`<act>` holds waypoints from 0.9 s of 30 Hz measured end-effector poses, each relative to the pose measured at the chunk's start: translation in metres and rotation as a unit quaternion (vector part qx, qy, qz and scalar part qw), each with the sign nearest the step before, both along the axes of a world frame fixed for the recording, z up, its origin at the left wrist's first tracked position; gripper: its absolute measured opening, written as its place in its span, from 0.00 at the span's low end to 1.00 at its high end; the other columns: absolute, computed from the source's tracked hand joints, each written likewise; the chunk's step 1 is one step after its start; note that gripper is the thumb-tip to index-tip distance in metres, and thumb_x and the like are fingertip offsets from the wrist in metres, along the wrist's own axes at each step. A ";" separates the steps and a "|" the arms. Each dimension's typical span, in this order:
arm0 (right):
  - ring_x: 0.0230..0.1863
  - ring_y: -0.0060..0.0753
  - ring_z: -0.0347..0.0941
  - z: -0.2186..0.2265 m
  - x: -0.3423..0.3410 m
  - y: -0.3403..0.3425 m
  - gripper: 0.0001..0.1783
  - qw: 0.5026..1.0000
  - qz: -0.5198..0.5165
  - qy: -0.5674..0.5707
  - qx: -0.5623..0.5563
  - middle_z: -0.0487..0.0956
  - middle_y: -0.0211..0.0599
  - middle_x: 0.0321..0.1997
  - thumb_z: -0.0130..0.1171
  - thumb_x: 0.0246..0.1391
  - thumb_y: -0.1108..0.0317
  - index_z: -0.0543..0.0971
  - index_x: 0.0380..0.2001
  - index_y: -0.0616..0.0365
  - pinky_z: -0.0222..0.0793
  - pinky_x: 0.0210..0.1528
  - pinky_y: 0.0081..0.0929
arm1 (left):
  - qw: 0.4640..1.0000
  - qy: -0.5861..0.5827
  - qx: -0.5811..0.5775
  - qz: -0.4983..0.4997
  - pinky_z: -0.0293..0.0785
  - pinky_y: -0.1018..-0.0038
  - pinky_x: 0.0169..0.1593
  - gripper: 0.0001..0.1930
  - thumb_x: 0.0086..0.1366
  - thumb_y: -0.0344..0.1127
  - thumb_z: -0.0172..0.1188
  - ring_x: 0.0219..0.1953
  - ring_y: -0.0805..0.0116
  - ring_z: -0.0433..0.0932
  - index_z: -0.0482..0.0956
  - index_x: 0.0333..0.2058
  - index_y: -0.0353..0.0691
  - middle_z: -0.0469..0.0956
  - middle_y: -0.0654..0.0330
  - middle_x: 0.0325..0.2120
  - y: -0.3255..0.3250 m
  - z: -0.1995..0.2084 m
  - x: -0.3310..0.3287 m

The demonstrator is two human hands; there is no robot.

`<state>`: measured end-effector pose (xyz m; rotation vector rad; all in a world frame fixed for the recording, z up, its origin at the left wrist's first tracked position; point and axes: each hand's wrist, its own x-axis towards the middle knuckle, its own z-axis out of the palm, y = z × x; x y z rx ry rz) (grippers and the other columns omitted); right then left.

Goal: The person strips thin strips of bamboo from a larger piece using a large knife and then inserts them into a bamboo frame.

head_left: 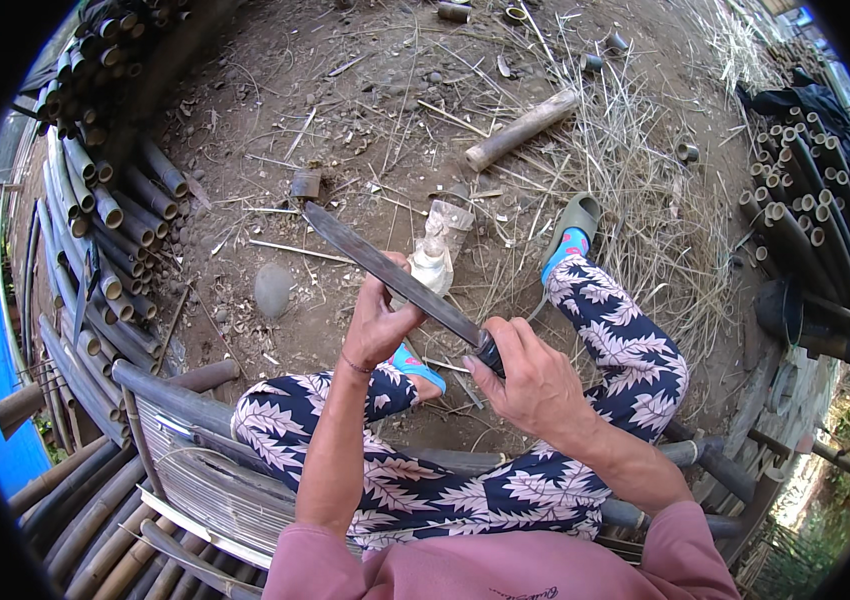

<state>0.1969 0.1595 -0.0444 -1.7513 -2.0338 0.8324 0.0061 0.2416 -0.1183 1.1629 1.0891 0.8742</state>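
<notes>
A machete (375, 262) with a long dark blade lies slantwise before me, its tip toward the far left. My right hand (525, 380) is closed round its black handle (490, 355). Halfway along the blade, my left hand (377, 325) grips it, the thumb at the near edge and fingertips showing past the far edge; the rest of those fingers are hidden. Beyond the blade, on the dirt between my feet, stands a pale, lumpy object (435, 250) whose kind I cannot make out.
Bamboo poles are stacked at the left (110, 220) and right (810, 190). A cut bamboo length (523, 130) lies ahead near dry straw (665, 240). A round stone (272, 290) and a short bamboo piece (306, 184) are at the left. I sit on a bamboo bench (205, 410).
</notes>
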 end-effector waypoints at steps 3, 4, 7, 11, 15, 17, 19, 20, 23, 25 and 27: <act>0.29 0.53 0.77 0.000 0.000 0.000 0.19 1.000 0.000 0.004 -0.001 0.72 0.45 0.33 0.58 0.58 0.57 0.69 0.42 0.60 0.75 0.26 0.43 | 1.000 0.010 0.005 -0.001 0.61 0.83 0.37 0.11 0.50 0.27 0.58 0.36 0.81 0.59 0.64 0.30 0.40 0.60 0.69 0.35 -0.001 -0.002 -0.001; 0.28 0.54 0.77 0.000 -0.001 0.000 0.19 1.000 0.000 0.006 -0.002 0.73 0.46 0.33 0.59 0.58 0.57 0.69 0.42 0.60 0.75 0.26 0.43 | 1.000 0.015 -0.003 0.000 0.64 0.80 0.41 0.14 0.50 0.28 0.61 0.39 0.79 0.62 0.65 0.34 0.39 0.62 0.66 0.37 -0.002 -0.008 -0.004; 0.29 0.57 0.77 -0.007 0.001 0.002 0.18 0.999 -0.004 0.037 -0.010 0.76 0.50 0.32 0.59 0.57 0.58 0.69 0.41 0.60 0.75 0.28 0.46 | 0.999 0.044 -0.010 -0.005 0.68 0.72 0.50 0.22 0.51 0.31 0.68 0.46 0.71 0.67 0.68 0.42 0.34 0.66 0.59 0.42 -0.005 -0.019 -0.013; 0.30 0.63 0.76 0.000 0.009 0.018 0.18 0.993 -0.041 0.075 -0.078 0.78 0.56 0.28 0.58 0.58 0.58 0.68 0.39 0.62 0.73 0.31 0.52 | 0.951 0.302 0.001 0.064 0.63 0.66 0.59 0.33 0.53 0.37 0.69 0.54 0.58 0.67 0.65 0.54 0.31 0.67 0.48 0.48 0.005 0.057 -0.001; 0.31 0.66 0.76 0.004 0.014 0.029 0.19 0.991 -0.058 0.072 -0.094 0.78 0.60 0.26 0.56 0.59 0.57 0.68 0.38 0.63 0.71 0.33 0.55 | 0.854 0.081 0.481 0.182 0.51 0.53 0.69 0.29 0.62 0.37 0.59 0.65 0.49 0.60 0.66 0.58 0.27 0.65 0.41 0.59 0.038 0.149 -0.013; 0.32 0.67 0.76 0.005 0.007 0.029 0.20 0.991 -0.042 0.073 -0.099 0.78 0.62 0.27 0.56 0.59 0.56 0.68 0.38 0.64 0.71 0.34 0.56 | 0.808 0.265 0.524 0.056 0.50 0.53 0.69 0.29 0.63 0.43 0.55 0.65 0.50 0.60 0.67 0.58 0.29 0.66 0.43 0.59 0.053 0.144 0.003; 0.33 0.68 0.75 -0.005 -0.001 0.024 0.20 0.991 -0.031 0.029 -0.128 0.78 0.62 0.27 0.56 0.59 0.56 0.68 0.39 0.64 0.70 0.35 0.57 | 0.734 0.508 0.422 -0.159 0.49 0.53 0.69 0.29 0.65 0.49 0.52 0.66 0.52 0.60 0.68 0.57 0.32 0.66 0.45 0.59 0.081 0.088 0.043; 0.33 0.69 0.75 -0.014 0.002 0.032 0.20 0.992 -0.033 0.012 -0.124 0.78 0.63 0.27 0.56 0.59 0.56 0.68 0.39 0.64 0.70 0.35 0.58 | 0.758 0.498 0.370 -0.202 0.49 0.53 0.69 0.30 0.65 0.51 0.50 0.66 0.53 0.60 0.69 0.57 0.34 0.67 0.46 0.60 0.086 0.059 0.054; 0.33 0.68 0.75 -0.031 0.013 0.046 0.20 0.994 -0.063 0.033 -0.083 0.77 0.63 0.26 0.58 0.57 0.58 0.70 0.41 0.66 0.71 0.37 0.52 | 0.730 0.468 0.478 -0.143 0.47 0.53 0.70 0.32 0.67 0.60 0.45 0.66 0.55 0.60 0.71 0.57 0.38 0.67 0.50 0.60 0.089 0.056 0.061; 0.34 0.66 0.76 -0.036 0.011 0.037 0.21 0.989 -0.064 0.062 -0.118 0.77 0.64 0.27 0.58 0.57 0.57 0.70 0.42 0.65 0.71 0.36 0.51 | 0.770 0.423 0.448 -0.165 0.48 0.52 0.69 0.33 0.67 0.63 0.42 0.65 0.58 0.62 0.74 0.52 0.38 0.68 0.51 0.60 0.086 0.077 0.062; 0.36 0.67 0.76 -0.029 0.010 0.053 0.22 0.984 -0.058 0.076 -0.151 0.77 0.64 0.27 0.57 0.57 0.56 0.68 0.42 0.65 0.71 0.39 0.52 | 0.754 0.493 0.359 -0.245 0.51 0.52 0.67 0.23 0.68 0.55 0.45 0.50 0.56 0.76 0.75 0.45 0.41 0.79 0.51 0.43 0.088 0.067 0.051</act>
